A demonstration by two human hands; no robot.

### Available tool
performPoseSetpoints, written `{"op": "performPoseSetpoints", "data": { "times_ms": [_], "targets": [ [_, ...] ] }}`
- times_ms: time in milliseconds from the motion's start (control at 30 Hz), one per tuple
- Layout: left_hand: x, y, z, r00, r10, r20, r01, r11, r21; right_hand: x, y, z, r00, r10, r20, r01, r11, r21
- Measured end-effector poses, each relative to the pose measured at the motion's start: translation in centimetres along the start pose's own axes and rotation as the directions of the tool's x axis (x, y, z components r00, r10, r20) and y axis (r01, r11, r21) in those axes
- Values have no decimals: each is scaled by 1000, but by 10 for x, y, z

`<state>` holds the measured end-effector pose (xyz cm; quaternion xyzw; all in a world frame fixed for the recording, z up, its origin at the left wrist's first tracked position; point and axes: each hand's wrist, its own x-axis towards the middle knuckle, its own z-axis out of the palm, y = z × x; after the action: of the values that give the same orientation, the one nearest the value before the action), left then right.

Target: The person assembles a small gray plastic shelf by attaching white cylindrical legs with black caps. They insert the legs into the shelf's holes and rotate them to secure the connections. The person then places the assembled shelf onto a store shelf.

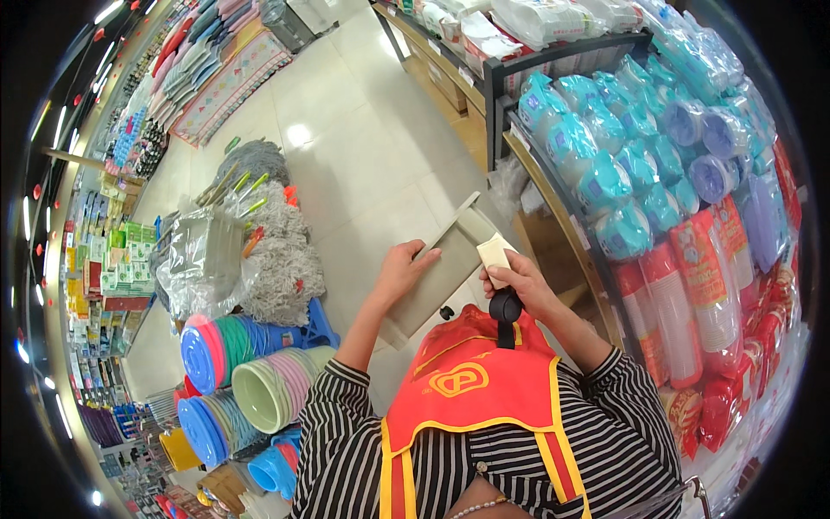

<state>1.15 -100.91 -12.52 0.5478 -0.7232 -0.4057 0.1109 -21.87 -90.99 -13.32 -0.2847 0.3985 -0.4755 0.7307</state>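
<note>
My left hand (pixel 399 271) grips the left edge of a flat grey rectangular board (pixel 445 264) and holds it out in front of my chest. My right hand (pixel 520 281) is closed on a handheld device with a black handle (pixel 505 308) and a cream-coloured head (pixel 494 253), which rests against the board's right side. My striped sleeves and a red apron (pixel 471 381) fill the lower middle.
A shelf rack (pixel 553 186) on the right holds stacked disposable cups in blue and red packs. On the left stand mop heads (pixel 281 251), a clear plastic bag (pixel 203 259) and stacked coloured plastic basins (pixel 251 381). A tiled aisle (pixel 346 112) runs ahead.
</note>
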Motion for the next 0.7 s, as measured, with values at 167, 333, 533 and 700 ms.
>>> {"op": "performPoseSetpoints", "data": {
  "times_ms": [167,333,533,700],
  "targets": [
    [61,-32,-42,993,100,-68,-101,995,-18,68,-5,16,1000,15,-14,-14,999,40],
    [128,-55,-108,985,171,0,-170,984,50,138,-10,57,989,50,-142,-26,986,166],
    [204,-75,-165,956,252,154,-257,966,18,207,-16,97,968,-2,-250,83,947,312],
    [261,-70,-191,927,273,256,-291,956,31,239,-24,108,964,-47,-262,88,986,144]
  ]
}}
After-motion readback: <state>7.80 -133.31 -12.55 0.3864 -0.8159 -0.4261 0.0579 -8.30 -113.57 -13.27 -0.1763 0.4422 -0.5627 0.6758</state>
